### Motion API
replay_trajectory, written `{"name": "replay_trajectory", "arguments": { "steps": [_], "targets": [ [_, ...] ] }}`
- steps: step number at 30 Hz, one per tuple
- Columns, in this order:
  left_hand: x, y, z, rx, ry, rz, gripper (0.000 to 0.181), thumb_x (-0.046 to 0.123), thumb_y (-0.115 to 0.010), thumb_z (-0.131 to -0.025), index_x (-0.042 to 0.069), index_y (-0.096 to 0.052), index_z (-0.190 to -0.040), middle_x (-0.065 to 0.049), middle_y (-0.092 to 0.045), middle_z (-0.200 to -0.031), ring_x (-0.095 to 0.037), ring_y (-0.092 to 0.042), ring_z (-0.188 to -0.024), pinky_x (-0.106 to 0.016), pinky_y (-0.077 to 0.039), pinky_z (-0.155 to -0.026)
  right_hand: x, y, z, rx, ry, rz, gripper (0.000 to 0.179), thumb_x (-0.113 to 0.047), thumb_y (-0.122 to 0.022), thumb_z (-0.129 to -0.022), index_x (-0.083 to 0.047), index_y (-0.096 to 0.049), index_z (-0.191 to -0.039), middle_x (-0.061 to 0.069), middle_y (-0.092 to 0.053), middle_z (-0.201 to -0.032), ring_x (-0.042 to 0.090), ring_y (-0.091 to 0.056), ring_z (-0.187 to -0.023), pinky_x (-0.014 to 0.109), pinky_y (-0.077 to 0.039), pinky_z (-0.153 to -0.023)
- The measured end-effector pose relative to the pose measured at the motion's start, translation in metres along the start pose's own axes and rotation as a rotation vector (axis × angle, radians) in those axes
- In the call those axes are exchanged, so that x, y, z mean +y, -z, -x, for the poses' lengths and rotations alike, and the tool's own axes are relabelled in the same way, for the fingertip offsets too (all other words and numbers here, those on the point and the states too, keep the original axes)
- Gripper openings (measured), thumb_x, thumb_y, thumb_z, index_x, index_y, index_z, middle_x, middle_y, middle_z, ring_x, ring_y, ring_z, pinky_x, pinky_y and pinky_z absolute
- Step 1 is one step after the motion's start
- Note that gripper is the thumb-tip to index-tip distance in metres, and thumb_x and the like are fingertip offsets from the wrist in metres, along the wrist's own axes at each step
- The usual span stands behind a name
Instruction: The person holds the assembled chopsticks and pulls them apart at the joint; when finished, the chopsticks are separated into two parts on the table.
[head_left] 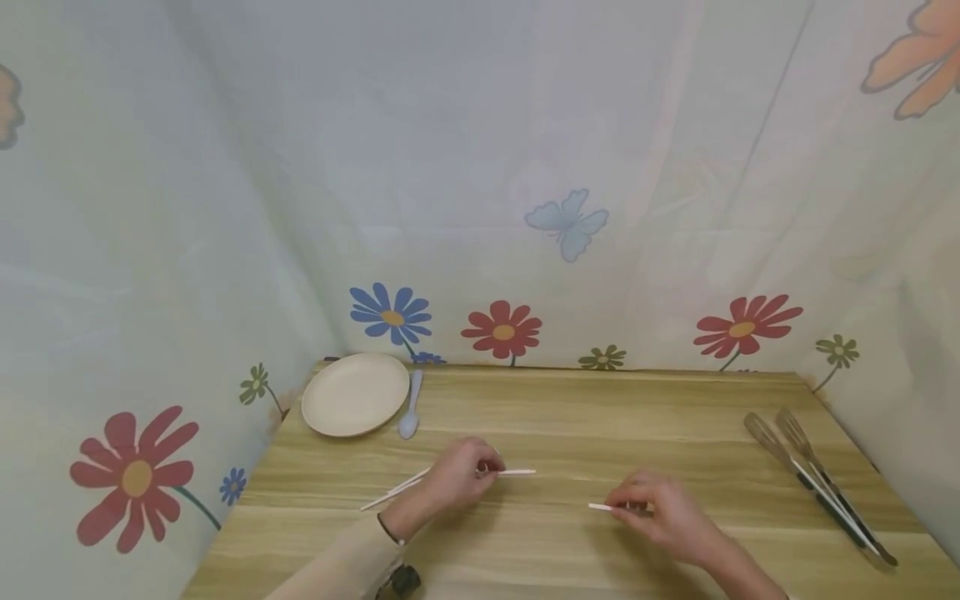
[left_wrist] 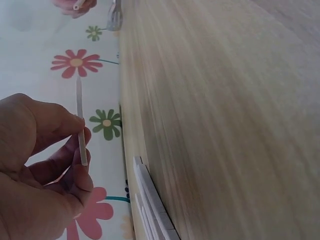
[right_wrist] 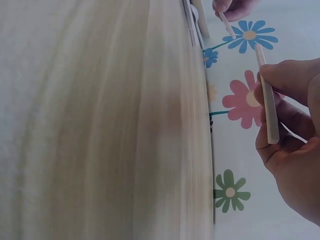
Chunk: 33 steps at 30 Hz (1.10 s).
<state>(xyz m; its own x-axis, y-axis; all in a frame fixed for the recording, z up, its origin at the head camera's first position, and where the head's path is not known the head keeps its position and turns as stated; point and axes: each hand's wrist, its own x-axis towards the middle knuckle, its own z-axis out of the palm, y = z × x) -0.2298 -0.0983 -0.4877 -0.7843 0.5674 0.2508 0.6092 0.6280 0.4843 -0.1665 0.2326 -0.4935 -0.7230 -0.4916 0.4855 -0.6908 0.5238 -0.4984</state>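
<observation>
My left hand (head_left: 461, 475) pinches a short, thin white stick (head_left: 519, 472) between thumb and fingers, just above the wooden table. In the left wrist view this stick (left_wrist: 80, 107) has a tapered far end. Several longer white sticks (head_left: 384, 500) lie on the table to the left of that hand, partly hidden behind the forearm. My right hand (head_left: 663, 512) holds another short white stick (head_left: 598, 507), its end pointing left. The right wrist view shows this stick (right_wrist: 270, 107) whole, flat and blunt-ended, gripped by thumb and fingertips. A gap separates the two hands.
A cream plate (head_left: 356, 395) stands at the table's back left corner, with a grey spoon (head_left: 410, 408) beside it. Two long utensils with dark handles (head_left: 828, 492) lie near the right edge. Flower-printed curtain (head_left: 450, 167) surrounds the wooden table (head_left: 570, 417) at the back and sides.
</observation>
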Motion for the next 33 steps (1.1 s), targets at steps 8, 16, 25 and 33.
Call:
{"name": "replay_trajectory", "arguments": {
  "steps": [8, 16, 25, 33],
  "targets": [
    [0.000, -0.006, -0.006, -0.047, 0.012, -0.030, 0.009, 0.008, -0.071, -0.081, 0.012, -0.076, -0.088, 0.007, -0.062, -0.077, -0.004, -0.054, -0.071, -0.016, -0.045, -0.063, -0.001, -0.004, 0.006, 0.005, 0.076, -0.007, 0.020, -0.003, -0.079, -0.075, -0.019, -0.074, -0.085, -0.013, -0.066, -0.080, -0.003, -0.053, -0.069, 0.013, -0.045, -0.055],
    [-0.001, -0.011, -0.010, -0.062, -0.023, -0.047, 0.010, 0.006, -0.070, -0.080, 0.012, -0.076, -0.086, 0.006, -0.062, -0.077, -0.004, -0.054, -0.071, -0.014, -0.044, -0.062, -0.002, -0.011, 0.013, -0.016, 0.158, -0.037, 0.024, 0.001, -0.079, -0.073, -0.017, -0.074, -0.086, -0.009, -0.067, -0.082, 0.000, -0.056, -0.072, 0.008, -0.044, -0.059],
    [-0.003, -0.015, -0.009, -0.076, -0.051, -0.104, 0.010, 0.008, -0.071, -0.079, 0.014, -0.076, -0.085, 0.005, -0.066, -0.079, -0.005, -0.055, -0.074, -0.016, -0.045, -0.066, -0.008, -0.019, 0.020, -0.065, 0.164, -0.102, 0.021, -0.001, -0.077, -0.077, -0.018, -0.074, -0.090, -0.008, -0.068, -0.085, 0.003, -0.061, -0.077, 0.013, -0.047, -0.066],
    [-0.004, -0.021, -0.010, -0.112, -0.053, -0.104, 0.010, 0.008, -0.072, -0.080, 0.013, -0.077, -0.088, 0.006, -0.070, -0.079, -0.001, -0.057, -0.074, -0.016, -0.048, -0.069, -0.007, -0.024, 0.025, -0.125, 0.171, -0.120, 0.019, -0.004, -0.077, -0.078, -0.019, -0.074, -0.090, -0.010, -0.067, -0.085, -0.002, -0.060, -0.078, 0.010, -0.047, -0.066]
  ]
}}
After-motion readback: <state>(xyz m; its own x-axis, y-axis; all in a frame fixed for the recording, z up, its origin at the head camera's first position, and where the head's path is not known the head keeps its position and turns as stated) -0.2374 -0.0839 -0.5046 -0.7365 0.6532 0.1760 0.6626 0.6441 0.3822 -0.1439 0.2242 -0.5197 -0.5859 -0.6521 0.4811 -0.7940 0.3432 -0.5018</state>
